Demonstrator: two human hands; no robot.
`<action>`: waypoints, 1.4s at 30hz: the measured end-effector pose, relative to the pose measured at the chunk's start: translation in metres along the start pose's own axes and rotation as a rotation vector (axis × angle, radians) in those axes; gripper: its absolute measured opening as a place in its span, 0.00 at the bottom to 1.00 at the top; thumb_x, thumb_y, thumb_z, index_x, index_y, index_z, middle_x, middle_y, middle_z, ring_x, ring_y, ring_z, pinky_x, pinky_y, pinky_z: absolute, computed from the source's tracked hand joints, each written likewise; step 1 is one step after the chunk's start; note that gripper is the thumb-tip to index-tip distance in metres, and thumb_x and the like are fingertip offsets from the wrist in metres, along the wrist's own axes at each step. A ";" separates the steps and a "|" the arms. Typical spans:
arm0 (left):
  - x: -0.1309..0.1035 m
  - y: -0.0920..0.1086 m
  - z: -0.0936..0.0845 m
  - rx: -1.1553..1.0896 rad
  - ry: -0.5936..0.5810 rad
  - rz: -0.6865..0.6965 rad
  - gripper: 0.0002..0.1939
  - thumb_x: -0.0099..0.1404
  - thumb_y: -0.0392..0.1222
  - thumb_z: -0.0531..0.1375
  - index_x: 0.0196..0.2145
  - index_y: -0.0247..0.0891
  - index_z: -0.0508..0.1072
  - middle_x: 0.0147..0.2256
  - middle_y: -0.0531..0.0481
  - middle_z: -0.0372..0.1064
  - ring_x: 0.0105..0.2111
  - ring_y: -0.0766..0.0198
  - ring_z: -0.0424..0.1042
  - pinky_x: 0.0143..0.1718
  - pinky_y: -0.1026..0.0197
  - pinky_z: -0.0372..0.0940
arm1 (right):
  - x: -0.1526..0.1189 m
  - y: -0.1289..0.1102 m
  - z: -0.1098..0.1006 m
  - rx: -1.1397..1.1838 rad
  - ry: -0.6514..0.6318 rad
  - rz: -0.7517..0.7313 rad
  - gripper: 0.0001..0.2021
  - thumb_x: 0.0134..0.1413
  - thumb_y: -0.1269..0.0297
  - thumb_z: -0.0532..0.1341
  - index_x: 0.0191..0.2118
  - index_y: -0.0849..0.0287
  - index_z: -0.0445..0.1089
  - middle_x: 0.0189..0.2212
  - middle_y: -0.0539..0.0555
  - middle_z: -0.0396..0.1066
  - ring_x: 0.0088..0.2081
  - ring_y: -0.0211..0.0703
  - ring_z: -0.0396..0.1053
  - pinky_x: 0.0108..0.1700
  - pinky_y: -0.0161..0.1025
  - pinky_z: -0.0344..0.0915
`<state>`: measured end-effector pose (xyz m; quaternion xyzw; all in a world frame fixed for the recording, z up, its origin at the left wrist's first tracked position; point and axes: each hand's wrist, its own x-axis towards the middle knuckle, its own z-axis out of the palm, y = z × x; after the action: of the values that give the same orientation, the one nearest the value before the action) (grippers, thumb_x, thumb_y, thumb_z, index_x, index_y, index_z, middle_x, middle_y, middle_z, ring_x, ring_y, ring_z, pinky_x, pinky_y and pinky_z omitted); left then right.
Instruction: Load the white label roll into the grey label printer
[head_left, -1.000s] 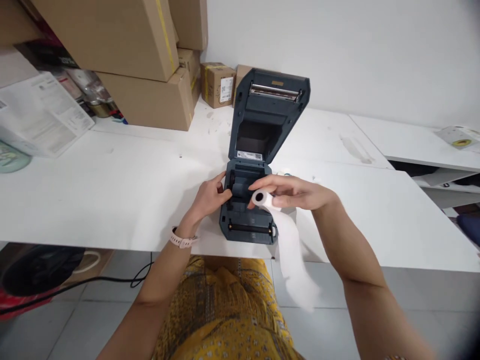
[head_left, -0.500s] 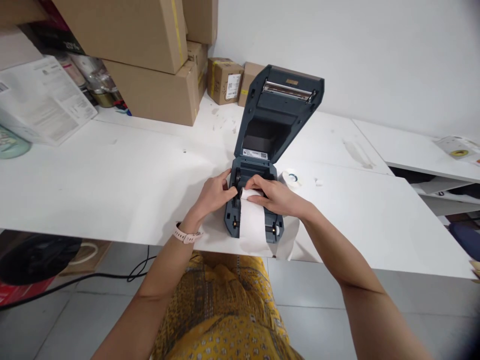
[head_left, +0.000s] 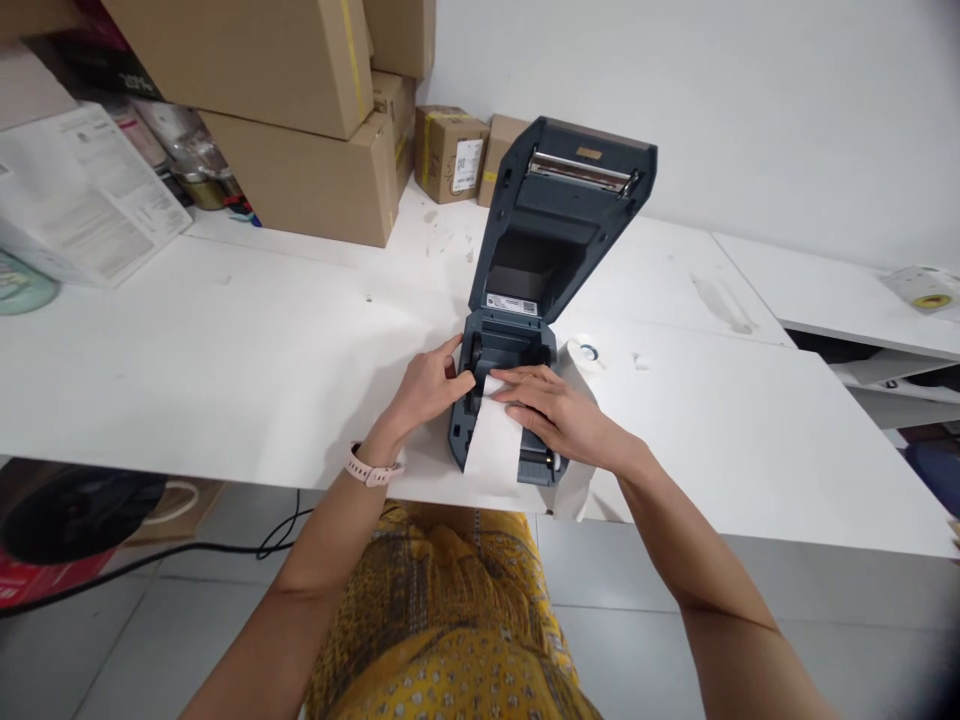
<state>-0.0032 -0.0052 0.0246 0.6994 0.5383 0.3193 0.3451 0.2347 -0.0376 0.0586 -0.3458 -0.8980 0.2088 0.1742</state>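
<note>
My left hand (head_left: pixel 429 388) grips the left edge of the open printer (head_left: pixel 576 208) on the white surface (head_left: pixel 300 370), thumb over the rim, other fingers partly hidden. My right hand (head_left: pixel 561 412) lies over the paper roll (head_left: pixel 495 440) inside the base, covering most of the roll, so can't tell if it's clasped or just pressed; loose end runs forward across the black roller (head_left: pixel 538 460), hiding much of it. Second roll (head_left: pixel 585 354) sits just right of the printer, partly blocked by my right hand.
</note>
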 end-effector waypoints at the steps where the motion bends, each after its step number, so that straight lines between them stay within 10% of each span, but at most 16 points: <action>1: 0.000 0.000 0.000 0.001 -0.001 -0.003 0.38 0.59 0.42 0.57 0.67 0.32 0.69 0.21 0.59 0.62 0.24 0.65 0.61 0.31 0.62 0.57 | 0.000 0.001 -0.001 -0.002 -0.003 -0.001 0.16 0.74 0.62 0.54 0.56 0.56 0.76 0.65 0.59 0.72 0.64 0.54 0.68 0.62 0.60 0.72; 16: 0.000 0.000 0.001 -0.007 0.003 -0.005 0.38 0.60 0.42 0.57 0.67 0.31 0.69 0.21 0.59 0.61 0.24 0.65 0.61 0.30 0.63 0.56 | -0.025 -0.012 0.008 -0.262 -0.169 -0.116 0.53 0.52 0.29 0.64 0.74 0.58 0.56 0.74 0.70 0.53 0.76 0.63 0.50 0.75 0.67 0.50; 24: 0.000 -0.001 0.001 -0.010 0.008 0.009 0.36 0.60 0.42 0.57 0.66 0.31 0.70 0.21 0.59 0.60 0.24 0.65 0.60 0.30 0.63 0.56 | -0.026 -0.046 0.039 -0.450 0.086 -0.038 0.21 0.73 0.65 0.56 0.67 0.55 0.69 0.69 0.67 0.65 0.70 0.63 0.64 0.65 0.63 0.69; 42: -0.001 -0.005 0.007 -0.038 0.050 -0.040 0.37 0.61 0.46 0.61 0.67 0.35 0.69 0.34 0.50 0.73 0.34 0.59 0.71 0.39 0.57 0.65 | -0.060 -0.050 0.057 -0.178 0.267 -0.035 0.38 0.48 0.86 0.52 0.67 0.59 0.65 0.69 0.61 0.65 0.75 0.51 0.55 0.70 0.59 0.66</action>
<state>-0.0003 -0.0057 0.0164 0.6736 0.5545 0.3397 0.3512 0.2232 -0.1273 0.0241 -0.3688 -0.8877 0.0777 0.2646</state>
